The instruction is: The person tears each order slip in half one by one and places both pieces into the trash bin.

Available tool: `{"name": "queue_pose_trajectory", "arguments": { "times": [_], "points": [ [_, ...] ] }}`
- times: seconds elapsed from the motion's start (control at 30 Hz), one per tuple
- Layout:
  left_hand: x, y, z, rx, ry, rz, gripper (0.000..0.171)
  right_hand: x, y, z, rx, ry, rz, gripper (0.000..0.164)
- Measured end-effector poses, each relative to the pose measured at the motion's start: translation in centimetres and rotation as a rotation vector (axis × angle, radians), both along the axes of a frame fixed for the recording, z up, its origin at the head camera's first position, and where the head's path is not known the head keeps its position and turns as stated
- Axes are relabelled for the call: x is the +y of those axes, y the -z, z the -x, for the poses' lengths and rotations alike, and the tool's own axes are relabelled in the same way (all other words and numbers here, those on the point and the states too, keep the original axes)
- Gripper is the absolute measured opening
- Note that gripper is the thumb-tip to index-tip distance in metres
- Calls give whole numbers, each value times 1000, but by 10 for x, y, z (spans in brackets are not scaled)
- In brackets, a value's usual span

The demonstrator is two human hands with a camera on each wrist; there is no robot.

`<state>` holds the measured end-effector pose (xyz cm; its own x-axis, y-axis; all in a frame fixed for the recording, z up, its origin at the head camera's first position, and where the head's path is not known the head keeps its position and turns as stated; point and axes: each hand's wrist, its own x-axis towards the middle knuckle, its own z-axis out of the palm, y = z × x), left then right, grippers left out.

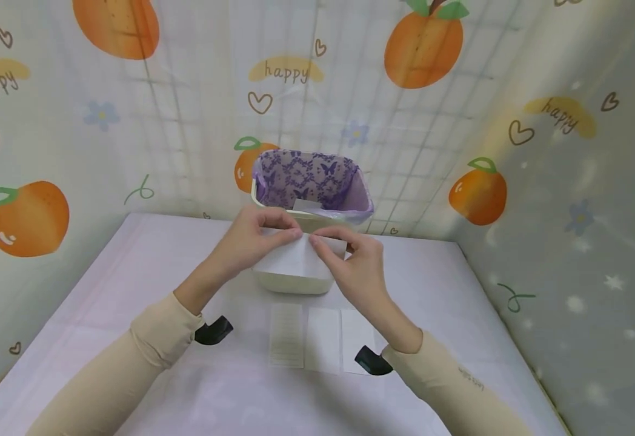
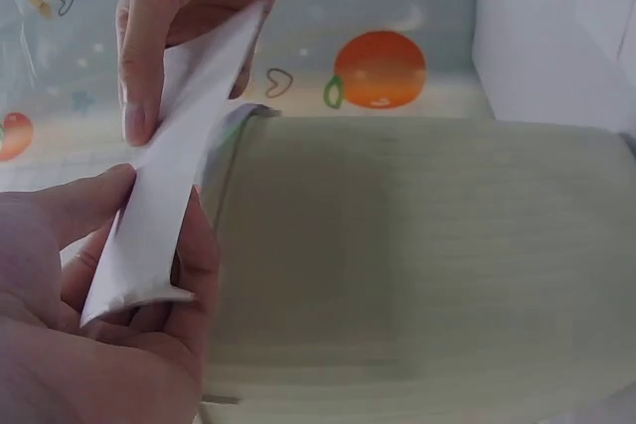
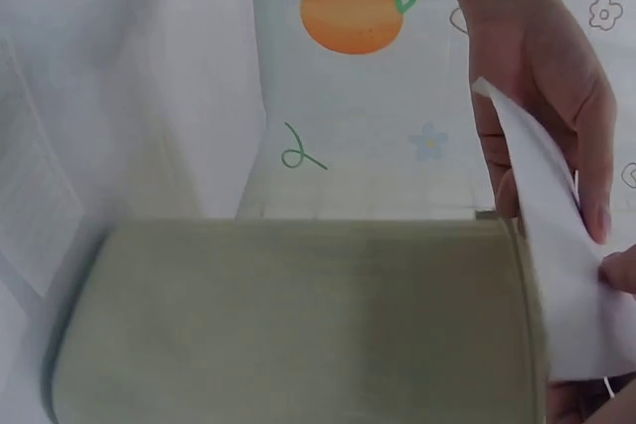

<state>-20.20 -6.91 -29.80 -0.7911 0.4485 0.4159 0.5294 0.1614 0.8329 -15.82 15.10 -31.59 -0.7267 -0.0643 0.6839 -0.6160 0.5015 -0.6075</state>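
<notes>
Both hands share one white sheet of paper (image 1: 290, 260), held near the front rim of the waste bin (image 1: 295, 284), with the bin's opening and its purple butterfly-print liner (image 1: 317, 175) lying beyond the paper, away from the person. The sheet's long axis runs from left to right, across the line from person to bin. The left hand (image 1: 254, 236) and the right hand (image 1: 358, 266) are equally near: each pinches the far edge, thumb on the near face and fingers curled behind, with the thumb tips almost meeting at mid-length. Whether the paper touches the rim is hard to tell, even in the wrist views. On the person's side of the bin, a lined slip (image 1: 286, 336) and two plain slips lie side by side on the table (image 1: 421, 284).
</notes>
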Motion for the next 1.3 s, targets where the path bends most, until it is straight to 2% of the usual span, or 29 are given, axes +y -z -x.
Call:
{"name": "queue_pose_trajectory", "arguments": {
  "times": [0.27, 0.53, 0.67, 0.9, 1.1, 1.3],
  "points": [
    [7, -28, 5, 25, -3, -5, 6, 6, -28, 7, 22, -11, -9, 10],
    [16, -46, 18, 38, 7, 4, 8, 16, -49, 19, -2, 26, -89, 11],
    [19, -59, 23, 10, 2, -11, 8, 15, -62, 27, 1, 31, -123, 14],
    [21, -94, 27, -66, -14, -64, 9, 16, -104, 41, 26, 5, -131, 15],
    [22, -116, 40, -22, -61, -47, 10, 15, -127, 51, -6, 39, -177, 16],
    [25, -122, 57, -89, -59, -66, 11, 17, -142, 65, -55, 87, -204, 18]
  ]
}}
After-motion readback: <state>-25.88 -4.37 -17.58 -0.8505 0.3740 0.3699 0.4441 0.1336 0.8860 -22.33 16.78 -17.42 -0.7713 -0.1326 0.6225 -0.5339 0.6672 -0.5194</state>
